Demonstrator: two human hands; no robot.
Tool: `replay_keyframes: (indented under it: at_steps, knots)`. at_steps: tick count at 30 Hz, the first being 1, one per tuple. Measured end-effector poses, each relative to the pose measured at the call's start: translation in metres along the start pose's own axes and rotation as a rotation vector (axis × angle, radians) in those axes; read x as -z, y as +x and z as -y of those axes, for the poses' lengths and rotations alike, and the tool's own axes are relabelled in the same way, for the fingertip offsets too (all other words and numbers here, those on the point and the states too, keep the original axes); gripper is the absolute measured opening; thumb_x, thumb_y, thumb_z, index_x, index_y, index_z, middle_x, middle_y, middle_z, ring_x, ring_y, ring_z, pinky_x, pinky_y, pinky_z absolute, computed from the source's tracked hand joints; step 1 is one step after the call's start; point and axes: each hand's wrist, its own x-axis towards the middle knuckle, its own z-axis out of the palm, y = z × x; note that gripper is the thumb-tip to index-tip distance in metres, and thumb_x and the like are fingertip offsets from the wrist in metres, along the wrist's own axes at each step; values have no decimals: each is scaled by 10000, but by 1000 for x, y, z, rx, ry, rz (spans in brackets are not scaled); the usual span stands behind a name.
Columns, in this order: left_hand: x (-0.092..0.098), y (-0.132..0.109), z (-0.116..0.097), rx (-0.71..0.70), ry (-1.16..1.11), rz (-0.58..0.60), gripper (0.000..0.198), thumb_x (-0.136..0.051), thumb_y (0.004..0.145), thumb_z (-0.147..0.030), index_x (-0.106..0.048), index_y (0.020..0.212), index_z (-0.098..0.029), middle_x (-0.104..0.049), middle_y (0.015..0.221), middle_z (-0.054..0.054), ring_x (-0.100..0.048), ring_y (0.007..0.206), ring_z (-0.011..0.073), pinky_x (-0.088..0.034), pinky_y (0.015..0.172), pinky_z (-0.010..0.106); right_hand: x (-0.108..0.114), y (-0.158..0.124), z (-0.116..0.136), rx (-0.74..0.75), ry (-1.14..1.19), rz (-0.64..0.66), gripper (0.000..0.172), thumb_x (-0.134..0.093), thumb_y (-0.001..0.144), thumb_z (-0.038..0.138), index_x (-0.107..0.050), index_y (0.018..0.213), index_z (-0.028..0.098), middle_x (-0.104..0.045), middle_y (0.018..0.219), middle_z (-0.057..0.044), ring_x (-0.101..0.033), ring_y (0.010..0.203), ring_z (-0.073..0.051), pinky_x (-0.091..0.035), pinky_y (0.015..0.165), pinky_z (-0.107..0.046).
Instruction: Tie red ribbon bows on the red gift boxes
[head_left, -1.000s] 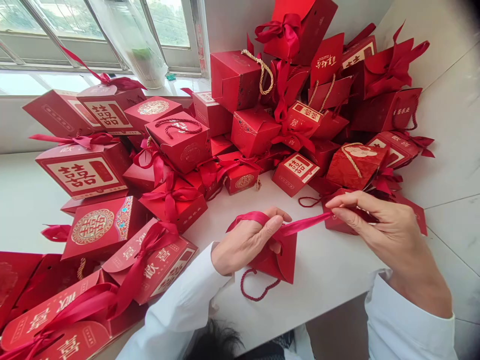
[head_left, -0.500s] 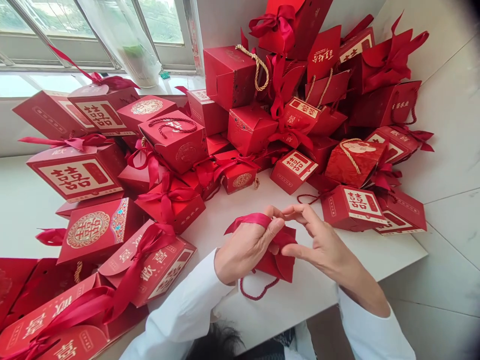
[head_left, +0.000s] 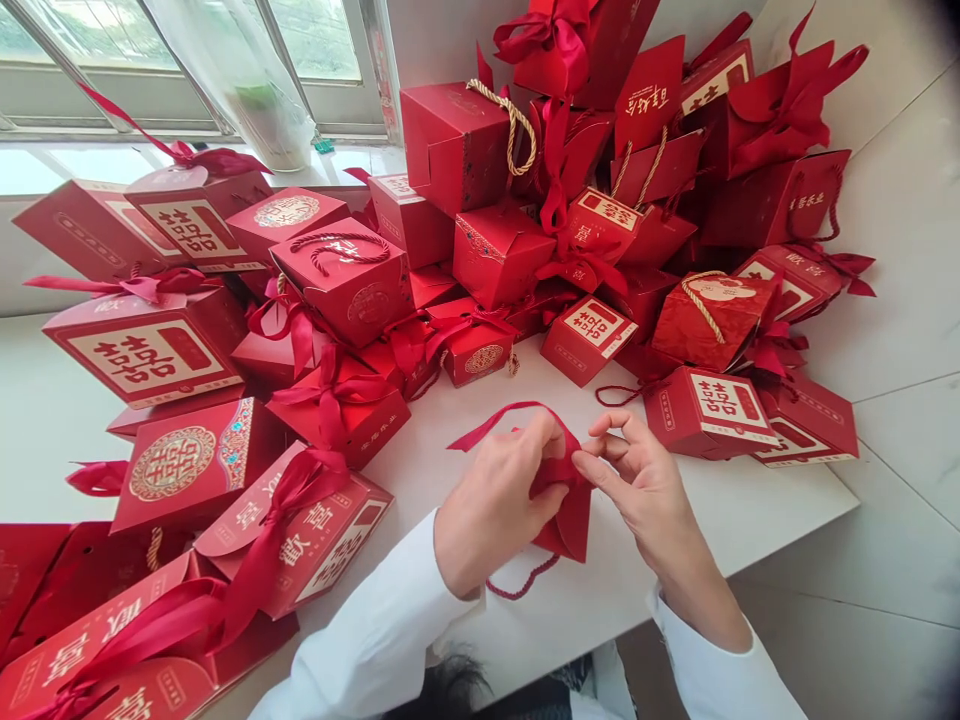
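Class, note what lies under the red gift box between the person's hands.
A red cord handle trails from beneath the red gift box onto the white table; anything directly under the box is hidden.

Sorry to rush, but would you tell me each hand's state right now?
Left hand: closed, holding the red gift box and its ribbon.
Right hand: closed, pinching the top of that box.

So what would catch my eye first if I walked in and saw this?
The big heap of red gift boxes comes first, piled across a white table in front of a window, with red ribbons and gold cord handles everywhere. Then your eye drops to the front of the table, where the person's left hand and right hand meet at a small red box with a loose red ribbon looped above it.
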Motion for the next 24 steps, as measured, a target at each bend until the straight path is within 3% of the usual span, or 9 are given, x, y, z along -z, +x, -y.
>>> replay_keyframes:
  at_steps: [6, 12, 20, 24]
  knots:
    - [-14, -2, -7, -4, 227, -25, 315, -384, 777, -12, -496, 1000, -204, -549, 892, 17, -533, 697, 142, -411, 624, 253, 1, -1, 4, 21, -80, 38, 218, -643, 808, 351, -469, 779, 222, -512, 732, 36, -501, 694, -127, -423, 638, -228]
    - [-11, -8, -13, 24, 196, -57, 259, -341, 929, -135, -590, 866, -170, -494, 992, 60, -550, 748, 131, -461, 663, 259, 8, -3, 9, 42, -99, 106, 192, -649, 813, 332, -502, 896, 242, -550, 784, 25, -542, 774, -145, -457, 717, -257]
    - [18, -17, -18, 39, 177, 201, 73, -571, 854, -238, -595, 825, -176, -546, 917, 47, -517, 913, 200, -452, 787, 321, 11, -3, 15, 79, -192, 220, 137, -628, 834, 298, -559, 933, 233, -584, 799, 7, -557, 802, -157, -452, 773, -281]
    - [20, -18, -17, 137, 200, 228, 189, -643, 812, -348, -555, 784, -184, -545, 901, 22, -523, 806, 169, -404, 677, 278, 8, -4, 17, 77, -231, 229, 117, -631, 834, 279, -575, 928, 236, -590, 799, 15, -561, 800, -151, -446, 779, -274]
